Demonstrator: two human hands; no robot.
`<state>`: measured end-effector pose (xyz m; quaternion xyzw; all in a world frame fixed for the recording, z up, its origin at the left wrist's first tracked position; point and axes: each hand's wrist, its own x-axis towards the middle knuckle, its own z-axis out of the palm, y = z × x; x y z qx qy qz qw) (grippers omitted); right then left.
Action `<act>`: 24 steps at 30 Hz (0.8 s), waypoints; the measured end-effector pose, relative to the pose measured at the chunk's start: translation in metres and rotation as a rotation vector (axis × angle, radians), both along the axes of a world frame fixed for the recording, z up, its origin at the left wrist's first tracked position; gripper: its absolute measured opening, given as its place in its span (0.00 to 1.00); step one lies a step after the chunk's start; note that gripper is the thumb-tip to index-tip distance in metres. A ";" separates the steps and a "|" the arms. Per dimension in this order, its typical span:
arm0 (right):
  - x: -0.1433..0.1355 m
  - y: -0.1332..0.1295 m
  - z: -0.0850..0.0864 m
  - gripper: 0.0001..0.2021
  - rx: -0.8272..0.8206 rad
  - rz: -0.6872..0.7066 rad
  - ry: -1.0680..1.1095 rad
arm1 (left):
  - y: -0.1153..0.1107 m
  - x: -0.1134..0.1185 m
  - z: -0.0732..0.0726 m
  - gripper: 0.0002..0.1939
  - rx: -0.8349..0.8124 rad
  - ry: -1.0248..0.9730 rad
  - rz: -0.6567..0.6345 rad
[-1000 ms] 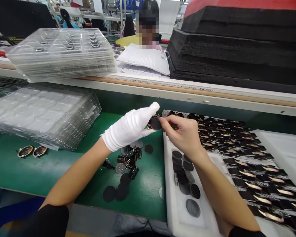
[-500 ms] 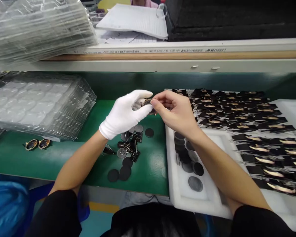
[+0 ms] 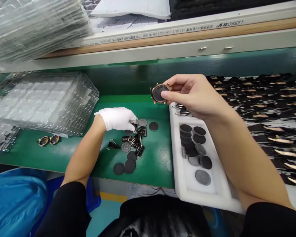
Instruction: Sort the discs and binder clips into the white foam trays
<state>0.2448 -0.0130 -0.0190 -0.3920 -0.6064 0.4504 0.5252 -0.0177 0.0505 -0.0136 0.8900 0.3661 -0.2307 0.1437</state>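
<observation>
My right hand (image 3: pixel 187 93), bare, pinches a gold-rimmed watch case (image 3: pixel 160 93) with a dark round disc on its face, raised above the green table. My left hand (image 3: pixel 119 119), in a white glove, is down at the pile of black binder clips (image 3: pixel 138 141); its fingertips are pressed together at the pile's upper edge, and what they hold, if anything, is hidden. Around the clips lie black and grey discs (image 3: pixel 130 165). More discs (image 3: pixel 203 177) rest in the white tray (image 3: pixel 177 184) below my right forearm.
Stacked clear plastic trays (image 3: pixel 39 102) stand at the left, with two gold-rimmed round pieces (image 3: pixel 49 140) in front. Rows of black pieces with gold parts (image 3: pixel 281 139) fill the right. A shelf edge (image 3: pixel 143 49) crosses behind; papers (image 3: pixel 130 8) lie above it.
My left hand has let go of the watch case and moved down and left to the clips. My right hand has moved up and right with the case. The view has shifted slightly.
</observation>
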 end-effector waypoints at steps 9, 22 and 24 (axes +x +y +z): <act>-0.013 0.005 -0.018 0.06 -0.006 0.364 -0.235 | -0.017 0.002 0.037 0.10 0.130 -0.318 0.101; -0.020 0.003 -0.016 0.14 -0.033 0.064 0.110 | -0.025 0.034 0.014 0.24 0.158 -0.928 0.310; -0.020 0.005 -0.017 0.17 -0.057 0.036 0.167 | -0.028 0.036 0.012 0.27 0.119 -0.887 0.308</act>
